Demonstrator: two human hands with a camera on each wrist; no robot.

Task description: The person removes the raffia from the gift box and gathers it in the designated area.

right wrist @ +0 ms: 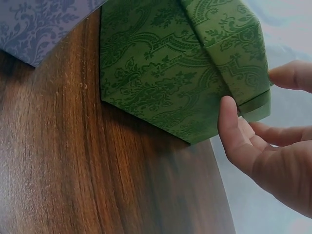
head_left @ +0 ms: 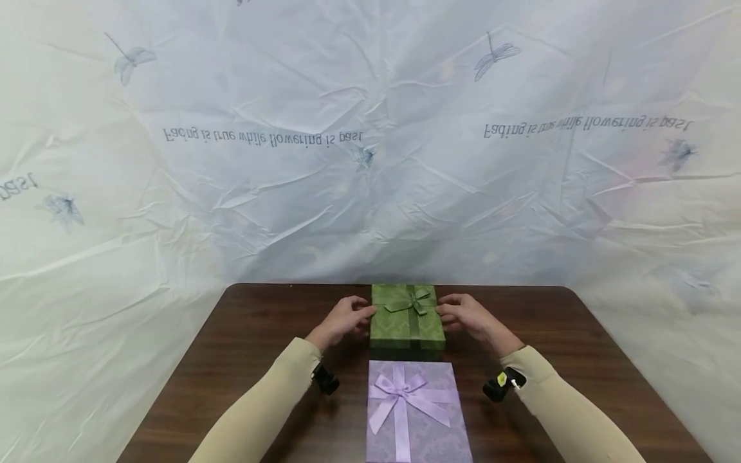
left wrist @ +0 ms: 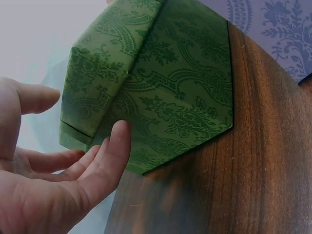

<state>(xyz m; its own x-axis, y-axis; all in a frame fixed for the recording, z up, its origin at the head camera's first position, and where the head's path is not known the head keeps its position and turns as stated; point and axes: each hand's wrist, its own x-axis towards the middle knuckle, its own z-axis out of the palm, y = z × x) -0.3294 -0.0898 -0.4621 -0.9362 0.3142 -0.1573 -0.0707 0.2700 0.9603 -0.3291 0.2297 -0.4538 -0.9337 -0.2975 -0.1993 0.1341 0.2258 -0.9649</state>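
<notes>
A green patterned gift box (head_left: pixel 399 325) with a green ribbon bow sits at the far middle of the table. My left hand (head_left: pixel 347 318) is at the box's left side, fingers loosely bent; in the left wrist view the thumb stands just off the lid's edge and the fingertips lie near the lid's lower rim (left wrist: pixel 105 109). At the opposite side is my right hand (head_left: pixel 470 316), its thumb tip at the lid's edge and its fingertips by the rim in the right wrist view. Neither hand's fingers are curled round the box. The lid covers the box's top.
Nearer to me lies a lilac patterned gift box (head_left: pixel 419 444) with a lilac ribbon bow, just in front of the green one. Both stand on a dark wooden table (head_left: pixel 243 373) with rounded far corners. A white printed sheet (head_left: pixel 370 193) hangs behind and around it.
</notes>
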